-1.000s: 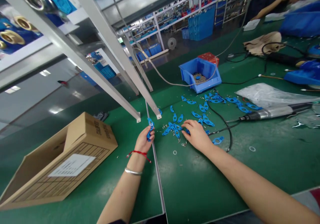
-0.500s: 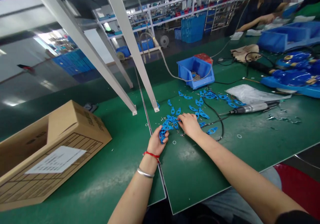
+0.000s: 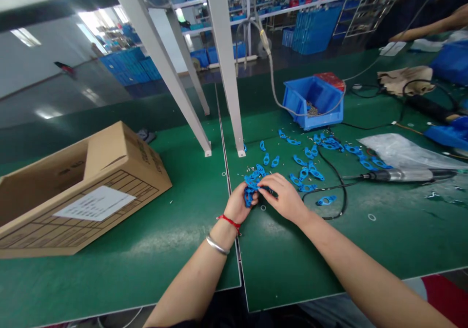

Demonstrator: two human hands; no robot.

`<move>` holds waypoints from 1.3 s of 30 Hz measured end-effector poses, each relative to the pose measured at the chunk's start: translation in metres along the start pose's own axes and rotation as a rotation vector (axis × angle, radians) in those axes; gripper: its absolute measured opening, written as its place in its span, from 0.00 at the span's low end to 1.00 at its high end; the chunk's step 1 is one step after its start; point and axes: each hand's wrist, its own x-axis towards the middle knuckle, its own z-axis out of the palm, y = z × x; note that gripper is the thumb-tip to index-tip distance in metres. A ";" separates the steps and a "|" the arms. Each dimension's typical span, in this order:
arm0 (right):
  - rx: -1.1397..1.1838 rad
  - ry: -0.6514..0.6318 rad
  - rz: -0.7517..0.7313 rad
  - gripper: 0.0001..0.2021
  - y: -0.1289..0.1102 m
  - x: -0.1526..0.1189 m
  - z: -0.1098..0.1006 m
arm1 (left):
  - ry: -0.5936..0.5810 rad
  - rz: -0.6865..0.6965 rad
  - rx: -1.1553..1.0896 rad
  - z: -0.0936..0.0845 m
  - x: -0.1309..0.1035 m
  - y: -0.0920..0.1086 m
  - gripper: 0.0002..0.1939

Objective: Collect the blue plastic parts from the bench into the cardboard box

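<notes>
My left hand (image 3: 239, 203) is closed around a small bunch of blue plastic parts (image 3: 249, 191) just above the green table (image 3: 292, 260). My right hand (image 3: 283, 199) rests next to it, fingertips pinching at blue parts (image 3: 260, 169) in the small pile on the mat. More of the same blue parts (image 3: 310, 167) lie scattered to the right, among tiny screws and washers. A red string and a silver bangle circle my left wrist.
An open cardboard box (image 3: 73, 186) lies on its side at the left. A blue bin (image 3: 314, 101) of screws stands behind the parts. An electric screwdriver (image 3: 405, 174) with a black cable, a clear plastic bag (image 3: 398, 150) and white frame legs (image 3: 224, 74) are nearby. Another person's arm (image 3: 427, 26) works far right.
My left hand moved right, from the table seam to the pile, still gripping blue parts. My right hand stayed at the pile. The camera view shifted leftward.
</notes>
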 end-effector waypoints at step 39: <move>-0.194 0.182 0.129 0.05 0.025 -0.004 0.006 | -0.079 -0.098 0.007 0.001 -0.004 0.003 0.15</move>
